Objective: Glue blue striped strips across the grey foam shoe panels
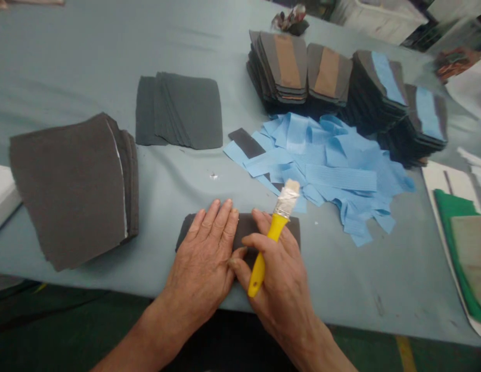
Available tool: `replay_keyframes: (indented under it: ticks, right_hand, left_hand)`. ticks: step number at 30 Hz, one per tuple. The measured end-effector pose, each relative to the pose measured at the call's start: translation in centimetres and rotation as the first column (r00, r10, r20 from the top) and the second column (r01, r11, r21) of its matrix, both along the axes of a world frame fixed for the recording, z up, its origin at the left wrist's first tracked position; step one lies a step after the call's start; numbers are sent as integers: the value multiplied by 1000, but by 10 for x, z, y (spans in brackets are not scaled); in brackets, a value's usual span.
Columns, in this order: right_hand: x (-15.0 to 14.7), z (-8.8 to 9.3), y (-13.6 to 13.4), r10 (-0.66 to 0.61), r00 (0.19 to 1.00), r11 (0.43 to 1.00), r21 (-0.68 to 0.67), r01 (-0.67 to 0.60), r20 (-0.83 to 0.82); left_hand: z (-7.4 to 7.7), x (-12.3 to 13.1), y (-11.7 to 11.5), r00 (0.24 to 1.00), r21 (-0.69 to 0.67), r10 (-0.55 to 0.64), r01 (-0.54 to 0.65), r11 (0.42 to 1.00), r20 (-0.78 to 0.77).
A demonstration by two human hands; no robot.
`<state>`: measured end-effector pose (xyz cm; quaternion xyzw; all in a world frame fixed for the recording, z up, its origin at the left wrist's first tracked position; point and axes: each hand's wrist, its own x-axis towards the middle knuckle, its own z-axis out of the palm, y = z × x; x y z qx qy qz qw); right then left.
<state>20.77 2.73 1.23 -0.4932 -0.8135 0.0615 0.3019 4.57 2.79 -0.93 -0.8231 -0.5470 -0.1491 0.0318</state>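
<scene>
The left hand (199,253) and the right hand (281,279) are both bare, and their skin looks dry and lined, with many wrinkles over the knuckles. The fingers (215,219) are thick and have short nails. The left forearm (147,330) and the right forearm (318,346) are bare too. Between them is a dark shape, maybe clothing, but it is too dark to tell

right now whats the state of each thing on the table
dark grey curved fabric panel, flat under both hands
left bare hand, open, pressing on the panel
right bare hand, closed around the brush
yellow-handled brush with taped ferrule, held, bristles pointing away
loose light blue strips, heaped untidily
dark panel stacks with tan strips, piled in bundles
dark panel stacks with blue strips, piled in bundles
plain dark grey panel stack, lying fanned
</scene>
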Motion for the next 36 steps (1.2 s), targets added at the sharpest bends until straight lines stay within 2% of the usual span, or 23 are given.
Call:
replay_keyframes:
  ticks: [5, 17, 28, 36]
  right_hand:
    - [-8, -16, 4, 12, 999, 995, -96, -9, 35]
    - [37, -23, 2, -7, 997, 994, -109, 16, 82]
    - [31, -21, 4, -29, 998, 995, -93, 35, 60]
    - [34, -28, 5, -22, 998, 995, -97, 17, -55]
  left_hand:
    - [-1, 2, 0, 1000, 3, 18, -18, 1000, 25]
    - [5, 3, -1, 999, -47, 7, -5, 999, 39]
    - [5, -1, -2, 1000, -74, -16, 14, 997, -19]
    - [4, -3, -3, 997, -60, -9, 4, 998, -75]
